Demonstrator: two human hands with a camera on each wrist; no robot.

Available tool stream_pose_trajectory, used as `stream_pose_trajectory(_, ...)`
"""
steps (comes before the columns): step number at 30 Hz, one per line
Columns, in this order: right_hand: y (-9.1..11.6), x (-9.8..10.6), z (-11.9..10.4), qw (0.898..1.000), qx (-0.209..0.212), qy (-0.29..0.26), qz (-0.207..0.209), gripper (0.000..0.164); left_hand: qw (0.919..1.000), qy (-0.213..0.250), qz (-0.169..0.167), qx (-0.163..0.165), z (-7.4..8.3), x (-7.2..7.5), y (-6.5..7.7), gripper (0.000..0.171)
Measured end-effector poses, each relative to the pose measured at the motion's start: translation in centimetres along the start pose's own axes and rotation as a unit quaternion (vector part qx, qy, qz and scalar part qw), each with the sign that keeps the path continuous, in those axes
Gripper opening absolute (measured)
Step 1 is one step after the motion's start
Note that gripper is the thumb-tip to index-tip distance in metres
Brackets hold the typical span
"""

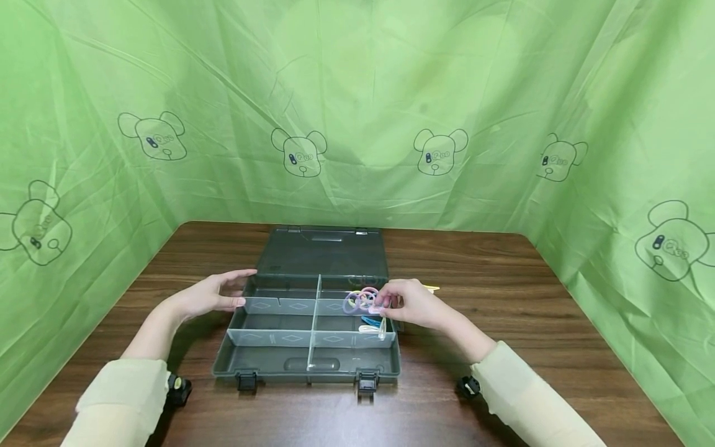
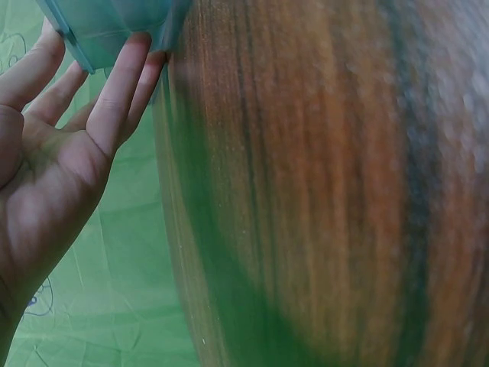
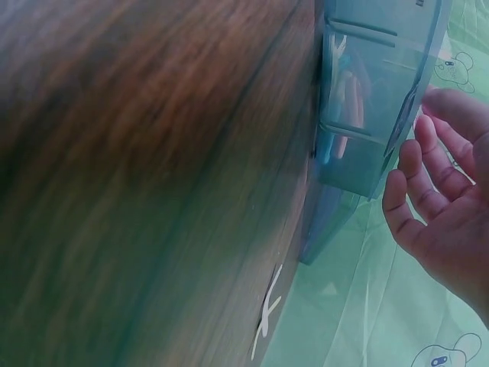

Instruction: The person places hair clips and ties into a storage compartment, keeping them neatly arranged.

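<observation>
A dark translucent organizer box (image 1: 268, 360) lies with its lid folded back, its tray split into several compartments. My left hand (image 1: 203, 295) touches the box's left side, thumb and fingers spread and holding nothing. Over the right-hand compartments my right hand (image 1: 416, 303) pinches a small pink piece (image 1: 375, 309), whose exact kind I cannot tell. Beside those fingertips, purple, pink and yellow loops (image 1: 353, 303) are bunched in the back right compartment. Blue strips (image 1: 370, 321) and white strips (image 1: 367, 329) lie in the middle right one.
The lid (image 1: 324, 251) lies back across the table. Thin yellow and white strips (image 1: 431, 288) lie on the wooden table (image 1: 475, 267), just beyond my right hand. Green cloth (image 1: 357, 81) with bear drawings stands around the table's back and sides.
</observation>
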State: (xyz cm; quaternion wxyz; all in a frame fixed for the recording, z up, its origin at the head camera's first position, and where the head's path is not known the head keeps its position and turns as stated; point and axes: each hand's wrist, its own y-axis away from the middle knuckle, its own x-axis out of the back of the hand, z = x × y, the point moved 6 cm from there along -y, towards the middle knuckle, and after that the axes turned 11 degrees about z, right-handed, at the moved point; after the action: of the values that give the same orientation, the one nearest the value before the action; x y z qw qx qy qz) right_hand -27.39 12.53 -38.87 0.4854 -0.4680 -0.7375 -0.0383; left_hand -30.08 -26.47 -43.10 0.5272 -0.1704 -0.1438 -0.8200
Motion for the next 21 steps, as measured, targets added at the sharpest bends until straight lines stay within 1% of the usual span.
stream_pose_trajectory(4,0.1,0.2,-0.1,1.000,0.012,-0.002,0.002,0.016,1.0000,-0.004,0.002,0.000,0.2,0.0,0.1,0.073)
stream_pose_trajectory(8,0.3,0.5,-0.2,1.000,0.019,-0.002,0.006,0.017,1.0000,-0.009,0.004,-0.001,0.2,0.0,0.1,0.073)
stream_pose_trajectory(14,0.7,1.3,-0.3,1.000,0.015,-0.011,0.012,0.017,0.9998,-0.016,0.007,-0.005,0.2,0.0,0.1,0.072)
stream_pose_trajectory(21,1.5,2.6,0.2,1.000,-0.007,-0.015,0.016,0.016,0.9998,-0.018,0.006,0.000,0.0,0.1,0.0,0.072)
